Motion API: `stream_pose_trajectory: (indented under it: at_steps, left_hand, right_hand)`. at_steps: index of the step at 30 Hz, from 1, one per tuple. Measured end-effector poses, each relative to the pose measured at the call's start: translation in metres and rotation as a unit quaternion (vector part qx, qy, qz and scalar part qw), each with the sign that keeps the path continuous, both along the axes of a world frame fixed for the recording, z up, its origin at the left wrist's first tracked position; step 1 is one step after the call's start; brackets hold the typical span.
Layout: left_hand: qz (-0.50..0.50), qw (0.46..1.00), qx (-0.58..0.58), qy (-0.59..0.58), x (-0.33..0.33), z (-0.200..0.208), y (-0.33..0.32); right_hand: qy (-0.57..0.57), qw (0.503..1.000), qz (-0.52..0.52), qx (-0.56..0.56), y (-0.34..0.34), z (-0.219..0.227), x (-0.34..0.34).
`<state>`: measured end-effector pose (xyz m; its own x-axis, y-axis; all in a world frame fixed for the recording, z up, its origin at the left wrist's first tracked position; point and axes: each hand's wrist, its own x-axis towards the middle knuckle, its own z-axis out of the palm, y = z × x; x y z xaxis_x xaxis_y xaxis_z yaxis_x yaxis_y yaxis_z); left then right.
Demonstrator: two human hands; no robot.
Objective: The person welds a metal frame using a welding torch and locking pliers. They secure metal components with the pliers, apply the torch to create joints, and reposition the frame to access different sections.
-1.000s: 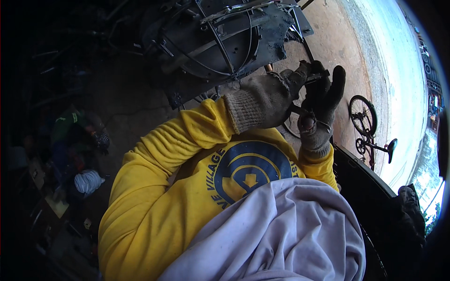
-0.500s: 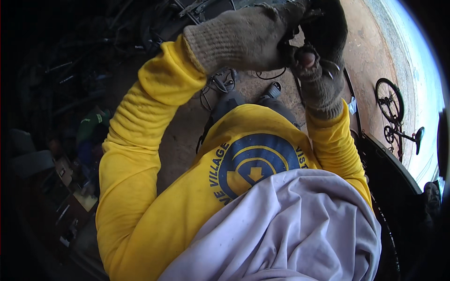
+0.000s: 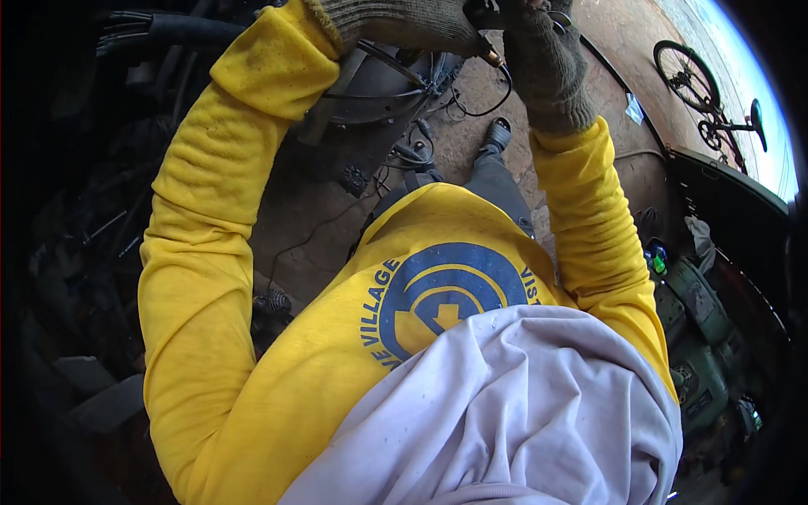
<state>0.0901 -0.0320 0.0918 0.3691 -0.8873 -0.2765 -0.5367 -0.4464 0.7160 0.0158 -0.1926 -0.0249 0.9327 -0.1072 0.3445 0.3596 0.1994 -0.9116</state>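
Observation:
Both my hands wear worn grey-brown knit gloves and meet at the top edge, where part of each is cut off. My left hand (image 3: pixel 404 21) reaches across from the left, its fingers curled near a small dark tool. A brass-coloured end (image 3: pixel 492 56) of this tool points down between the hands, and a thin black cable (image 3: pixel 508 88) loops from it. Closed beside it is my right hand (image 3: pixel 551 71), with a thin curved metal edge (image 3: pixel 557 18) showing near its fingers. What lies inside its grip is hidden.
At left, a thick dark tube with splayed strands (image 3: pixel 168 29) extends past my sleeve. A dark round metal frame (image 3: pixel 379 97) stands beyond my legs, with cables on the floor. A bicycle (image 3: pixel 690 80) is far right. Green metal equipment (image 3: pixel 703 383) sits by my right elbow.
Both hands have moved up toward the top edge, the left one also leftward. The brass-coloured end and cable now show between them. My view has shifted, revealing the round frame and green equipment.

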Motion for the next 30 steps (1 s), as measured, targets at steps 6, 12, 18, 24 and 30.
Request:
stream_pose_trajectory:
  at_steps: [6,12,18,24,30]
  left_hand:
    - [-0.011,0.997,0.069,-0.014,0.012,0.005,-0.004]
    - [-0.032,0.984,0.152,0.091,0.015,0.023,-0.006]
    - [-0.02,0.988,0.155,0.007,0.017,0.004,-0.017]
    - [0.033,0.991,0.13,0.014,0.005,0.013,-0.015]
    - [-0.038,0.992,0.116,-0.041,0.017,-0.032,-0.033]
  right_hand:
    - [-0.015,0.998,-0.038,0.05,0.021,-0.004,-0.002]
    - [-0.093,0.985,-0.108,-0.099,0.021,-0.024,0.001]
    - [0.093,0.989,-0.101,0.046,0.025,0.006,-0.003]
    - [0.062,0.983,-0.031,0.17,0.018,-0.006,0.007]
    - [0.125,0.973,-0.143,0.133,0.021,-0.007,0.005]
